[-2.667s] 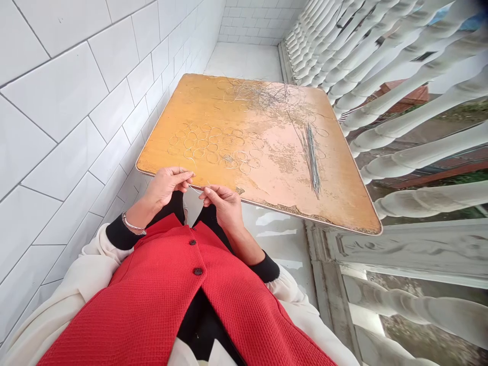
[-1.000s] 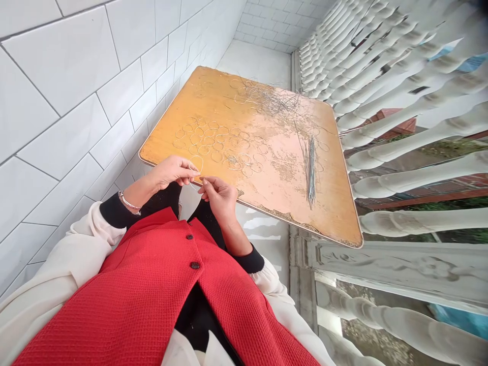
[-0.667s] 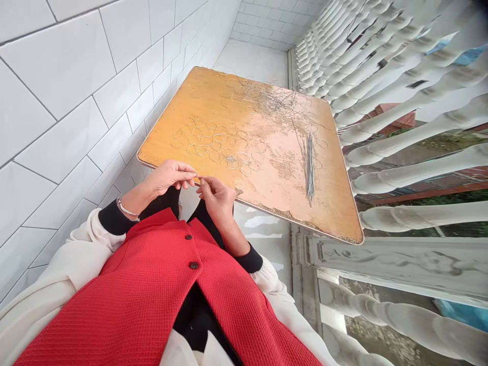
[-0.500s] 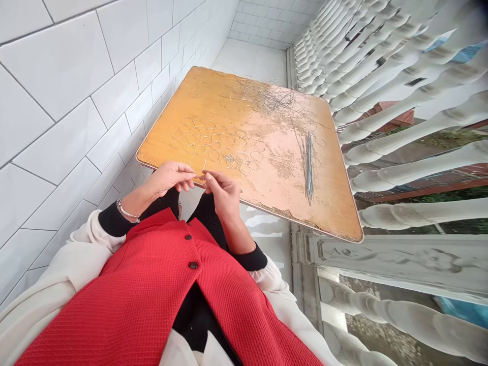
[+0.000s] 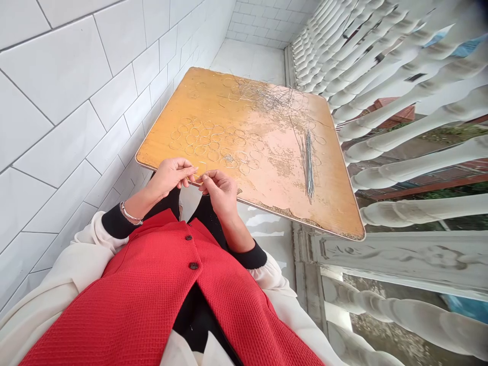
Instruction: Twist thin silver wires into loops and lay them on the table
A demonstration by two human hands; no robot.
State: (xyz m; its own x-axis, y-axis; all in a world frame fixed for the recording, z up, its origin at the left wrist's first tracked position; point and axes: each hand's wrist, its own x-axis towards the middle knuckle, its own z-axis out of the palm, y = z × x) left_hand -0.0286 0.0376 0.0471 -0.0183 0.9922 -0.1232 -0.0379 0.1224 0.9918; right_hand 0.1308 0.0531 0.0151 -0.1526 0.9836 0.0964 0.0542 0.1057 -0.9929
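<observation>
Both hands meet at the near edge of a worn wooden table point(image 5: 267, 190), fingertips nearly touching. My left hand point(image 5: 172, 178) pinches one end of a thin wire point(image 5: 196, 178), thumb against fingers. My right hand point(image 5: 220, 192) pinches the same wire a little to the right, its thumb on top. The wire's shape is mostly hidden by the fingers. Just beyond the hands lie several thin wire rings point(image 5: 203, 138) on the tabletop, with a small heap of short wire bits point(image 5: 228, 158) among them.
A tangled pile of thin wire point(image 5: 271, 96) lies at the table's far side. A bundle of straight wires point(image 5: 308, 168) rests on the right. A white tiled wall point(image 5: 72, 66) stands close on the left, and a white balustrade point(image 5: 404, 168) runs along the right.
My hands have shifted slightly left and up, still pinching the wire. The right fingers have turned a little at the pinch. The things on the table stay in place.
</observation>
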